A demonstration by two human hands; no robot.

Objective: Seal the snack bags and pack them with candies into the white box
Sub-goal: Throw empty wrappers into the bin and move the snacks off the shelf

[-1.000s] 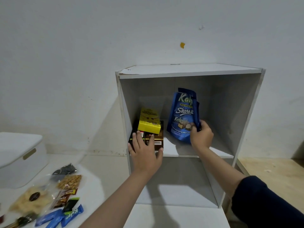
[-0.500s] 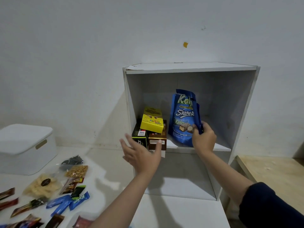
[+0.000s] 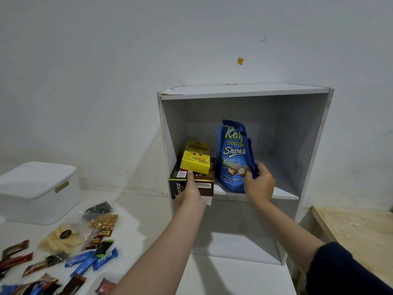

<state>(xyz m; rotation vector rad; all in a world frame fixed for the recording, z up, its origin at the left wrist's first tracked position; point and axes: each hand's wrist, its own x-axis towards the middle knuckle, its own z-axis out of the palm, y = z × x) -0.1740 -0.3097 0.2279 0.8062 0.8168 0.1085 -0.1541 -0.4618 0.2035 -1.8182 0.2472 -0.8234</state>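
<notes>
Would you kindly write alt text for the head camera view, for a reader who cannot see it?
A person's right hand grips a blue snack pouch standing on a white shelf, while the left hand holds the dark boxes under a yellow box. To the left, candies and snack bags lie by a lidded white box.

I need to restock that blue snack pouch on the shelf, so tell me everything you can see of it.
The blue pouch is a glossy, plastic-looking stand-up bag with white lettering and a picture of a chocolate wafer. It stands upright, leaning slightly, on the cabinet's middle shelf, right of the stacked boxes. The right hand grips its lower right edge.
</notes>
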